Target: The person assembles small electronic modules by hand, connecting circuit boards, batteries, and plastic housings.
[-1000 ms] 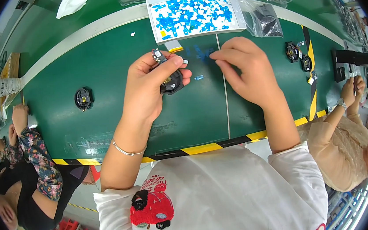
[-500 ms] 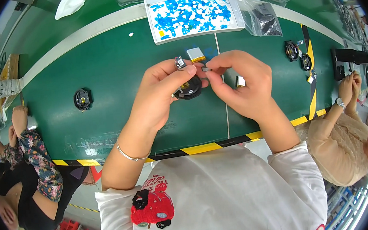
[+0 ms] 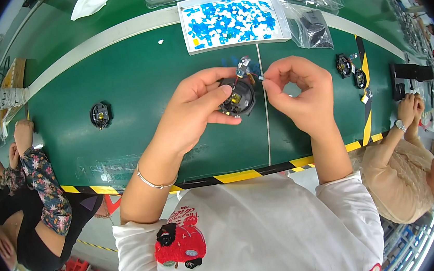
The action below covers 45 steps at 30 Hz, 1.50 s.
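My left hand point(image 3: 198, 103) grips a round black device housing point(image 3: 240, 97), its open inner side with small yellowish parts turned up. At the upper rim of the housing, a small circuit board point(image 3: 243, 66) stands out beyond my left fingertips. Thin red and dark wires run from there toward my right hand point(image 3: 300, 88). Thumb and forefinger of that hand are pinched on a small whitish wire end point(image 3: 261, 78), just to the right of the housing. A pale piece on the table shows partly through the loop of my right fingers.
A white box point(image 3: 183, 31) of blue and white bits stands ahead, beside a clear bag point(image 3: 314, 29) with dark contents. One black housing point(image 3: 101, 115) lies left; others point(image 3: 344, 66) lie right near striped tape. Co-workers sit at both sides.
My left hand has turned the housing so its inside faces up more. My right hand has drawn a little to the right, away from it, with the wire end pinched.
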{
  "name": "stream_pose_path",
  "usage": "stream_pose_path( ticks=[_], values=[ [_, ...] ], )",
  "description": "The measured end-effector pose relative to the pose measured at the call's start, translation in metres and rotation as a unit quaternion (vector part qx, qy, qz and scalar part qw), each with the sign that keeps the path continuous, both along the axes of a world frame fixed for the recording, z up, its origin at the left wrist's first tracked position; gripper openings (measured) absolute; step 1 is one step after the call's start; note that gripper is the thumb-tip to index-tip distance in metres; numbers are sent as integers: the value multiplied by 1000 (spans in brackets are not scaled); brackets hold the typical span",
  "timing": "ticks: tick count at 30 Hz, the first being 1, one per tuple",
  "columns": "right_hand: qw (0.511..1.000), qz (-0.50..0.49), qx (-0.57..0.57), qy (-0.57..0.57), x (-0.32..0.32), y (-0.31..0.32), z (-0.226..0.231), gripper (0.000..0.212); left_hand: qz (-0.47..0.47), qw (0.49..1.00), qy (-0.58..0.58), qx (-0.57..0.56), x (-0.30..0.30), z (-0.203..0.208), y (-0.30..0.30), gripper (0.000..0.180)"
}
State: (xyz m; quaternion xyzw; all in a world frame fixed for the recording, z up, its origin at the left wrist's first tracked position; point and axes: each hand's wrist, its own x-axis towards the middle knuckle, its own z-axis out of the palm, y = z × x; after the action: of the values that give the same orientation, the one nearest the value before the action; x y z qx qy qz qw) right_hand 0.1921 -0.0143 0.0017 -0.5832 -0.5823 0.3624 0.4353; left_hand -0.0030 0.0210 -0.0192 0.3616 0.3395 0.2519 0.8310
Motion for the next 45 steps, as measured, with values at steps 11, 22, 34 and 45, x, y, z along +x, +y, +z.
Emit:
stream_pose_path(
  ticks=[11,22,34,45],
  values=[
    [949,40,265,-164,-15,5,-10,18,67,994,-86,-13,8,3,-13,32],
    [939,70,284,-180,-16,7,-7,19,75,993,-96,5,5,6,-16,32],
    [959,142,225,-97,-12,10,-10,12,117,992,-49,15,2,8,-10,28],
    [986,99,138,-3,-7,7,-10,12,125,992,-20,-9,3,0,-5,15]
  ],
)
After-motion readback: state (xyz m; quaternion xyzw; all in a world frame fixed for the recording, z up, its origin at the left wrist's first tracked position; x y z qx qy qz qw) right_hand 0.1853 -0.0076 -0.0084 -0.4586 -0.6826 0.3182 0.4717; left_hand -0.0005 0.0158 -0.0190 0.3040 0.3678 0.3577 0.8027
